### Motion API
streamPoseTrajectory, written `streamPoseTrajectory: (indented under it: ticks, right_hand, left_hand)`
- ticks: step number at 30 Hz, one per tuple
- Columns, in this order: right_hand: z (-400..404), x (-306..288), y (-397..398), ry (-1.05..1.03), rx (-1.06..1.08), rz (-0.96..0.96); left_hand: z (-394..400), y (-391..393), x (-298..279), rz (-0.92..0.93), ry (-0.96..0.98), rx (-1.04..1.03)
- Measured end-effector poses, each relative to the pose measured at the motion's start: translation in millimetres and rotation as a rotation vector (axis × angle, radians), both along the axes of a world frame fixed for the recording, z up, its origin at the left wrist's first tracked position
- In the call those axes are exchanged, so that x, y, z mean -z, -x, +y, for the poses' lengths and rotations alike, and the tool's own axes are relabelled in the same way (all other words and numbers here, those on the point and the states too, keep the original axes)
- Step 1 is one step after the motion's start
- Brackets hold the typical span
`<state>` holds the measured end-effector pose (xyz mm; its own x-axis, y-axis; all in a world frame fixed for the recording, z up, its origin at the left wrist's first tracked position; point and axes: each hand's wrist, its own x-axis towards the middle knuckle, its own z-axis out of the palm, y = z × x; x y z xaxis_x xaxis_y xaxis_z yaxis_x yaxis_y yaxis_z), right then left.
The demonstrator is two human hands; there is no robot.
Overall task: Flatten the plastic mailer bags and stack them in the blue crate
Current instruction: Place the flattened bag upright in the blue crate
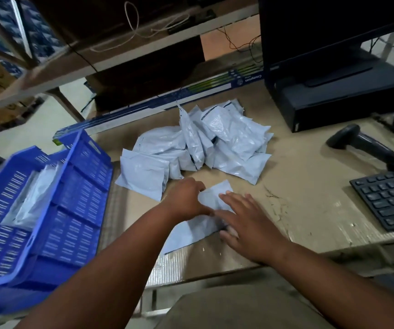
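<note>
One bag being pressed flat, a heap yet to be done.

A few bags (36,193) are already laid in the blue crate (77,210); the left hand (186,198), fingers loosely bent, and the right hand (245,219), fingers spread, are pressed on a bag (191,231) on the desk (310,198). A pile (198,148) waits behind. "Crompton" is read on a long box (158,103).

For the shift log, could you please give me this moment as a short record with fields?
bag in hand: flat grey plastic mailer bag on the cardboard-covered table
left hand: resting on the bag's left edge
right hand: fingers straight, pressing the bag flat
waiting: heap of grey mailer bags behind the hands
blue slatted plastic crate: left of the table, some bags inside
</note>
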<state>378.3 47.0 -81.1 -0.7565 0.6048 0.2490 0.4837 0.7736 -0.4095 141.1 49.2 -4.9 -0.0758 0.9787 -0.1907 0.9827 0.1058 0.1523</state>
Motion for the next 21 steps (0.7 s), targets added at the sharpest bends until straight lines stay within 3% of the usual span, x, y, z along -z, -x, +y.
streamPoseTrajectory:
  ticks: [5,9,15,21]
  right_hand:
    - [-2.2,-33.9,41.6,-0.008,-0.063,0.118]
    - [8.5,-75.6,108.1,0.061,-0.175,0.236]
    - [9.7,-150.7,222.0,0.061,-0.321,0.225]
    - [-6.4,-179.4,322.1,0.027,-0.407,0.225]
  left_hand:
    - [5.5,29.7,-46.4,-0.146,-0.016,-0.14]
    - [1.8,75.7,-96.2,-0.044,-0.136,-0.224]
    - [-26.1,170.3,-183.4,0.097,-0.201,-0.382]
    - [-63.2,266.7,-226.5,0.164,-0.247,-0.49]
